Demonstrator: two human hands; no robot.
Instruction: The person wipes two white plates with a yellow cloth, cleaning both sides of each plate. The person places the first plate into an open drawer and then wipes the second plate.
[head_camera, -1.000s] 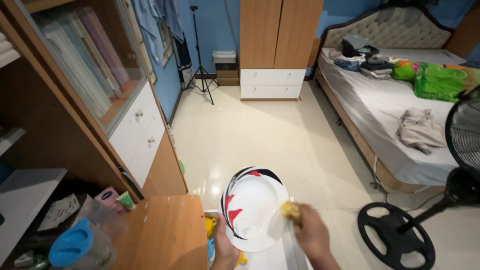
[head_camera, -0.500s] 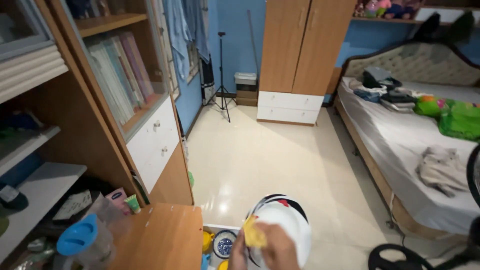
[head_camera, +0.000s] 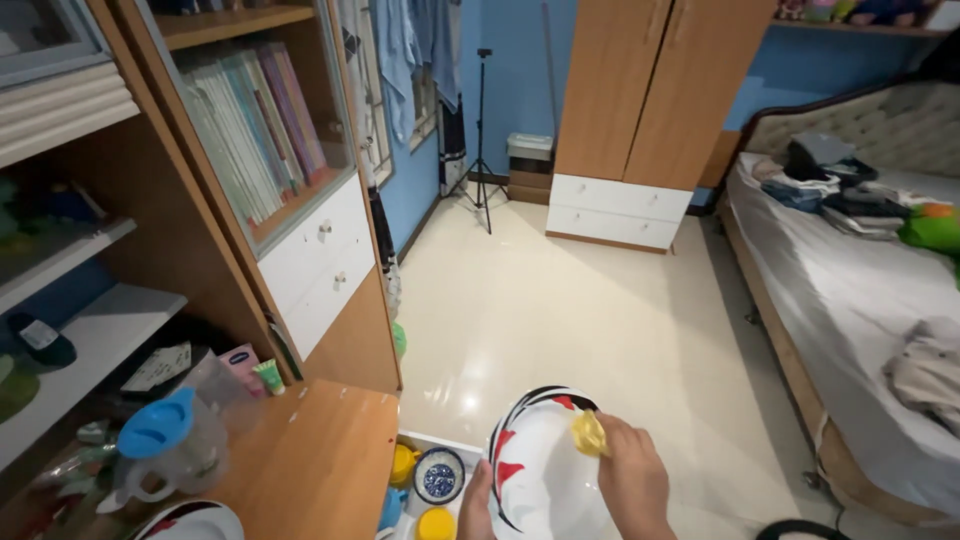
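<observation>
White bowl (head_camera: 545, 475) gripped underneath by left hand (head_camera: 477, 508); right hand (head_camera: 632, 478) pinches yellow cloth (head_camera: 588, 433) against its rim

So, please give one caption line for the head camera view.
Right hand presses a yellow cloth on a white plate with red and black marks, left hand holding it.

one plate (head_camera: 535, 475), one cloth (head_camera: 588, 433), two hands (head_camera: 632, 480).

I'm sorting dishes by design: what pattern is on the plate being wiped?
The plate is white with black and red streaks along its rim, seen in the head view.
</observation>
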